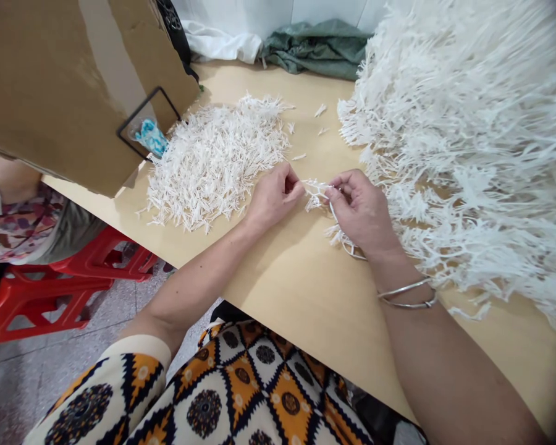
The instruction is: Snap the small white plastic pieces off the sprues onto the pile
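My left hand [273, 198] and my right hand [359, 210] meet over the middle of a tan table [301, 290]. Both pinch a white plastic strip of small parts [315, 193] stretched between them. The strip trails down under my right hand. Left of my left hand lies a flat pile of small loose white pieces [215, 161]. Right of my right hand rises a big heap of white plastic strips [463, 142], touching my right wrist.
A brown cardboard sheet [50, 86] leans at the far left with a black wire frame and a blue item [151, 137] by it. Green and white cloths [315, 46] lie at the table's back. Red plastic stools [50, 284] and another person's patterned sleeve [9, 216] are at left.
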Demonstrator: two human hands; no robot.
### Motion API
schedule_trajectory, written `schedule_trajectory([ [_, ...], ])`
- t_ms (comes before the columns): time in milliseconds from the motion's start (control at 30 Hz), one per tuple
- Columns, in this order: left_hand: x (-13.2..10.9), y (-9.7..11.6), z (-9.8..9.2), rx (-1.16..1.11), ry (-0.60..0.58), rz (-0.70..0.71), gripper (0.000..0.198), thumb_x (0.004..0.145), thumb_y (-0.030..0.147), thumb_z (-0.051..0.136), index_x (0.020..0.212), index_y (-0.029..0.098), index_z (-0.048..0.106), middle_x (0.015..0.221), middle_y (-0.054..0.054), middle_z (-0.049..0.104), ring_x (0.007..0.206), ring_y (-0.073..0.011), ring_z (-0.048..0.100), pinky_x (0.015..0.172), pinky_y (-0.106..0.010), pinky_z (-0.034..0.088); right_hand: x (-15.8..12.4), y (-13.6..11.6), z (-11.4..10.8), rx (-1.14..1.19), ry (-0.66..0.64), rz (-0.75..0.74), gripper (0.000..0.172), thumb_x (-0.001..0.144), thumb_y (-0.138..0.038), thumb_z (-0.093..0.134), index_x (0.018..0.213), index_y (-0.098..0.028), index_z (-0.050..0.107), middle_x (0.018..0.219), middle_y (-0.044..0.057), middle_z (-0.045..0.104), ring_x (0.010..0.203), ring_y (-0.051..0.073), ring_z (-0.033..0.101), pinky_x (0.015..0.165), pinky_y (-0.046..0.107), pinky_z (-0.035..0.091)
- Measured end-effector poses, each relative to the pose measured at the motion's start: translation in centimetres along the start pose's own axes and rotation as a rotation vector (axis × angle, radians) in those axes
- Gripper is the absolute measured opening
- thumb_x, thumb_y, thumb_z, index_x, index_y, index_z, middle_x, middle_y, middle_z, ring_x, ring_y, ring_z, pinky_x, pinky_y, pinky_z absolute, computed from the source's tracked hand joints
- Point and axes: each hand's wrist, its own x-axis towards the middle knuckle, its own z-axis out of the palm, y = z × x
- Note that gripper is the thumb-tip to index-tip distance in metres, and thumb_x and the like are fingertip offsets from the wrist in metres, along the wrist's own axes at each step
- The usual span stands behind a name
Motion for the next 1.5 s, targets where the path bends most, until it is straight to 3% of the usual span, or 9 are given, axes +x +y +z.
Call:
schedule_trajectory([
  [200,0.5,-0.7,-0.1,0.106,0.153,-0.102,0.027,0.086,0.008,0.067,0.075,0.022,0.047,0.071,0.004,0.055,0.067,-0.0116,0.049,0.067,-0.029,0.037,0.4,1.0,-0.4,-0.088,0.114,0.032,0.009,0.092,-0.021,0.062,0.095,-0.026,0.056,0.068,-0.002,0.061,0.06,0.017,0.059,0.059,0.033,0.043],
  [400,1.0,-2.2,-0.2,-0.008,0.206,-0.075,0.016,0.089,0.005,0.061,0.096,0.02,0.06,0.094,-0.002,0.067,0.07,-0.0102,0.057,0.07,-0.028,0.046,0.3,0.9,-0.2,0.074,0.051,0.028,0.008,0.093,-0.021,0.062,0.096,-0.026,0.058,0.074,-0.002,0.066,0.071,0.017,0.071,0.063,0.03,0.05],
  [567,0.8,-2.3,-0.7,-0.102,-0.032,0.234,0.033,0.091,0.01,0.06,0.12,0.019,0.073,0.129,-0.009,0.068,0.093,-0.0113,0.068,0.088,-0.027,0.055,0.3,0.4,-0.1,0.11,0.04,0.033,0.006,0.093,-0.023,0.063,0.098,-0.026,0.061,0.08,0.0,0.072,0.077,0.018,0.075,0.068,0.032,0.054],
  [633,0.6,-1.8,-0.8,-0.15,-0.171,0.299,0.025,0.095,0.02,0.063,0.117,0.018,0.076,0.123,-0.008,0.075,0.102,-0.0133,0.07,0.094,-0.027,0.055,0.4,0.4,-0.1,0.085,0.048,0.029,0.005,0.093,-0.024,0.065,0.096,-0.026,0.062,0.08,0.001,0.073,0.076,0.019,0.074,0.067,0.033,0.054],
  [733,0.3,-1.1,-0.7,-0.258,-0.317,0.239,0.024,0.099,0.034,0.066,0.111,0.016,0.077,0.11,-0.006,0.081,0.095,-0.0125,0.073,0.088,-0.025,0.056,0.6,0.4,-0.1,0.047,0.073,0.007,0.005,0.092,-0.024,0.065,0.094,-0.027,0.061,0.08,0.003,0.073,0.072,0.02,0.071,0.066,0.035,0.054],
  [833,0.3,-1.0,-0.3,-0.359,-0.356,0.142,0.03,0.099,0.044,0.067,0.108,0.016,0.076,0.101,-0.005,0.081,0.085,-0.0113,0.072,0.077,-0.022,0.054,0.6,0.3,0.0,0.042,0.057,0.0,0.005,0.091,-0.025,0.066,0.093,-0.027,0.062,0.08,0.003,0.072,0.07,0.02,0.069,0.066,0.036,0.053],
  [1033,0.5,-1.2,0.0,-0.313,-0.322,0.128,0.018,0.101,0.031,0.063,0.1,0.015,0.072,0.088,-0.003,0.078,0.074,-0.0097,0.066,0.069,-0.021,0.049,0.4,-0.3,0.0,-0.005,0.017,0.016,0.004,0.092,-0.025,0.064,0.094,-0.025,0.061,0.073,0.0,0.066,0.064,0.016,0.06,0.06,0.032,0.045],
  [1267,0.5,-0.5,-0.2,0.008,-0.147,0.157,0.01,0.092,0.01,0.061,0.086,0.017,0.064,0.075,0.003,0.067,0.07,-0.0098,0.058,0.068,-0.022,0.043,0.7,-0.2,-0.2,-0.066,0.075,-0.005,0.002,0.092,-0.023,0.058,0.092,-0.024,0.056,0.071,-0.003,0.054,0.062,0.014,0.047,0.063,0.033,0.037],
  [1500,0.4,-0.6,0.0,0.026,-0.073,0.149,0.012,0.095,0.012,0.058,0.09,0.019,0.067,0.075,0.003,0.067,0.07,-0.0109,0.058,0.068,-0.023,0.043,0.4,-0.7,-0.3,-0.125,0.007,0.007,0.013,0.098,-0.037,0.059,0.102,-0.024,0.059,0.064,-0.005,0.041,0.057,0.015,0.039,0.062,0.034,0.032],
])
